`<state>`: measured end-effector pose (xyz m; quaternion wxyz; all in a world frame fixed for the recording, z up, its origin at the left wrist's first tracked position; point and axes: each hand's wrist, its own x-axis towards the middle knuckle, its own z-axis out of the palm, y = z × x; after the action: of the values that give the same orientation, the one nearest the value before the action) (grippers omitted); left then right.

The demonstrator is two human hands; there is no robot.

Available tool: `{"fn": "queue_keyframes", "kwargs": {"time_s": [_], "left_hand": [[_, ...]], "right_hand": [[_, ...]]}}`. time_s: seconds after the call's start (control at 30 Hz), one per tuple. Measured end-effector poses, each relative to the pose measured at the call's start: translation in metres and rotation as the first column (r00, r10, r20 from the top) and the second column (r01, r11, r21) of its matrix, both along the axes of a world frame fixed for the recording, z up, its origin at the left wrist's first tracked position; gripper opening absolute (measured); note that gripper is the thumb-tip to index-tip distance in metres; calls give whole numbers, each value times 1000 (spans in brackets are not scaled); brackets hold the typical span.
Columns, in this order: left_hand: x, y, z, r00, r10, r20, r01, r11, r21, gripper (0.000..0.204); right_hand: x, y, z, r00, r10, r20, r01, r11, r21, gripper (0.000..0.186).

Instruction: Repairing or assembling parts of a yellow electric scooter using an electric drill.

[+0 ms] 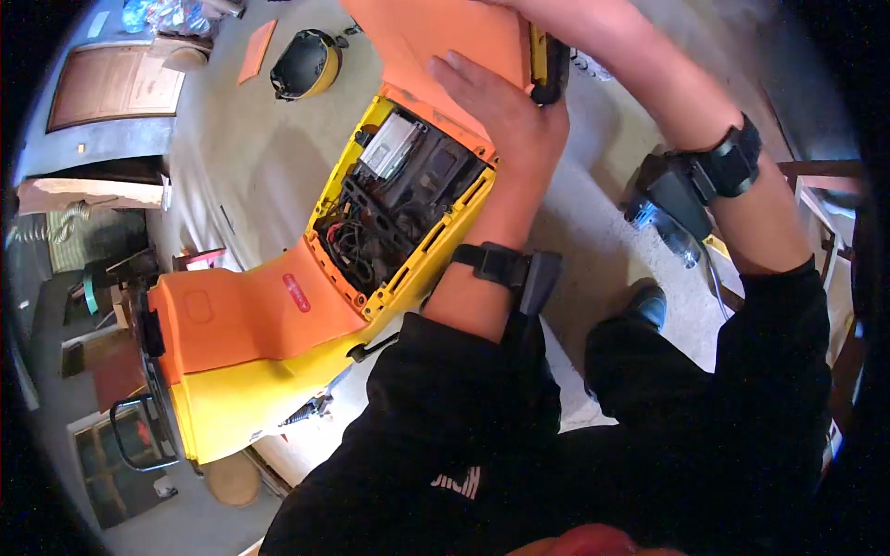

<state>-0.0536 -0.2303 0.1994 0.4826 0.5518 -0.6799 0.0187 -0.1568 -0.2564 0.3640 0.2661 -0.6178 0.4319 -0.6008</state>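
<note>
A yellow-and-orange scooter body [241,315] has an uncovered compartment holding a silver box [389,146], dark components and tangled wires [357,259]. My left hand [501,111] lies on the orange panel [426,32] at the compartment's upper end, fingers stretched across its surface. My right hand [556,18] reaches to the top of that panel, beside its yellow and black side edge; its fingers are cut off or too unclear to read. Both wrists wear black strapped devices.
A yellow helmet [324,76] and a loose orange piece [255,51] lie on the concrete floor [236,157]. A wooden board [111,85] is at upper left. A clear plastic bottle [667,239] shows behind my right forearm, near a frame [834,171] at the right.
</note>
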Motion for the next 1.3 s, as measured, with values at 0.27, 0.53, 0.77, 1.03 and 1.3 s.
{"fn": "queue_keyframes", "kwargs": {"time_s": [0.27, 0.53, 0.77, 1.03, 1.3], "left_hand": [[-7, 4, 4, 999, 38, -4, -38, 992, 119, 120], [-4, 7, 5, 998, 54, 8, -55, 997, 62, 127], [38, 12, 6, 970, -179, 164, 164, 981, 99, 130], [45, 9, 2, 997, -3, 80, -27, 931, 364, 148], [30, 10, -2, 996, 92, -5, -85, 939, 333, 145]], "right_hand": [[12, 3, -5, 999, -49, 15, 48, 998, 35, 96], [18, 3, -2, 999, 3, 52, -1, 999, -41, 88], [19, 16, 3, 996, -22, 82, 18, 999, 50, 88], [24, -6, -8, 984, 65, 169, -66, 998, 1, 88], [44, 22, 11, 942, 130, 310, -145, 989, 26, 74]]}}
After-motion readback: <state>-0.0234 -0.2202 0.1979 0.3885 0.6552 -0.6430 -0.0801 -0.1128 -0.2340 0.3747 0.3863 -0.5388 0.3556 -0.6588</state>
